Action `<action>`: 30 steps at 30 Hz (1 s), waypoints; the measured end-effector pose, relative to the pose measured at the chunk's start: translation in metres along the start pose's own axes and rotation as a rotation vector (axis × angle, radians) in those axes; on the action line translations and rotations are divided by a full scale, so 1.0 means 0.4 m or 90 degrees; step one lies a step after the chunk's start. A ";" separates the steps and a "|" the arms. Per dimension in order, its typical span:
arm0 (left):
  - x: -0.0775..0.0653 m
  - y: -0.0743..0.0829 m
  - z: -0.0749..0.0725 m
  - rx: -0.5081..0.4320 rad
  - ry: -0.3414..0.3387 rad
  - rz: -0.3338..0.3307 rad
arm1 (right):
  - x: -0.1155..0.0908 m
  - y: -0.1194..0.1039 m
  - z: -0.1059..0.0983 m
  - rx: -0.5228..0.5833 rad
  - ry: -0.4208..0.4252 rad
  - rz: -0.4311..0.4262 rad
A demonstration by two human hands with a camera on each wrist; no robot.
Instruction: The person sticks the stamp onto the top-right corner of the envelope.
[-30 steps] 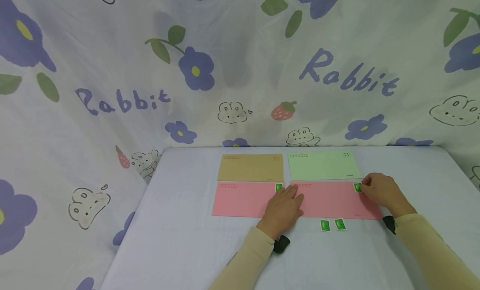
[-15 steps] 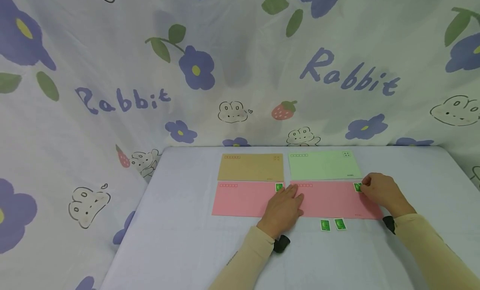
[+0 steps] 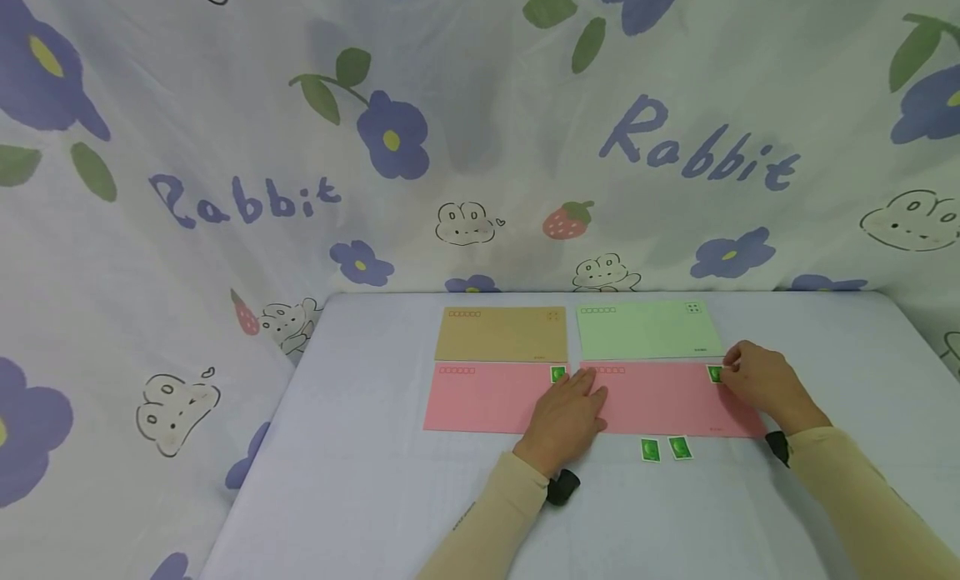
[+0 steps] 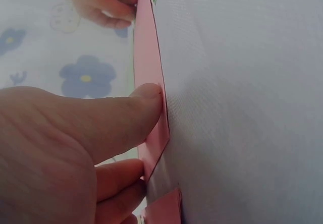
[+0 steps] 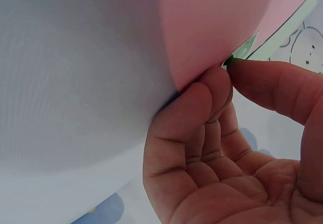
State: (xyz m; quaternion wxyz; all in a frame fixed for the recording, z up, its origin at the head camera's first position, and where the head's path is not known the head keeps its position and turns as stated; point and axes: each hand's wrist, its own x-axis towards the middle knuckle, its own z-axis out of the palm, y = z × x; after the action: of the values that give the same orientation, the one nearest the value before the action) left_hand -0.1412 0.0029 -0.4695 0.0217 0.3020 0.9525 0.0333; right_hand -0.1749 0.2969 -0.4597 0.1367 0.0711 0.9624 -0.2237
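In the head view my left hand (image 3: 564, 417) rests with spread fingers on the left end of the right pink envelope (image 3: 660, 405), overlapping the edge of the left pink envelope (image 3: 483, 401). Its thumb (image 4: 146, 103) lies on the pink paper in the left wrist view. At the right envelope's upper right corner, my right hand (image 3: 768, 380) pinches a green stamp (image 3: 715, 374) between thumb and forefinger, right at the paper. Those fingers cover part of the stamp (image 5: 246, 47) in the right wrist view. Another stamp (image 3: 557, 373) sits on the left pink envelope's upper right corner.
Two loose green stamps, a left one (image 3: 650, 450) and a right one (image 3: 680, 447), lie in front of the right pink envelope. Behind are a brown envelope (image 3: 501, 337) and a pale green envelope (image 3: 645, 332). A printed curtain (image 3: 480, 130) hangs behind the white table (image 3: 360, 480).
The right hand's knuckles have risen very slightly while its fingertips stay at the stamp. The left hand, envelopes and loose stamps hold their places.
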 end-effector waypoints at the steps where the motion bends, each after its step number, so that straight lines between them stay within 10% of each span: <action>1: 0.000 0.000 0.000 -0.001 -0.001 -0.001 | 0.000 0.000 0.000 0.000 0.001 -0.001; 30: -0.004 0.001 0.001 -0.021 -0.005 -0.011 | -0.005 0.011 0.003 -0.009 0.001 -0.045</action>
State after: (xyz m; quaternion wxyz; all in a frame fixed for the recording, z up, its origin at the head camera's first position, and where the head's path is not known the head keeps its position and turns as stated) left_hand -0.1397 0.0024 -0.4700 0.0306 0.2936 0.9542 0.0477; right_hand -0.1719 0.3001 -0.4619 0.1287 0.0363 0.9660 -0.2211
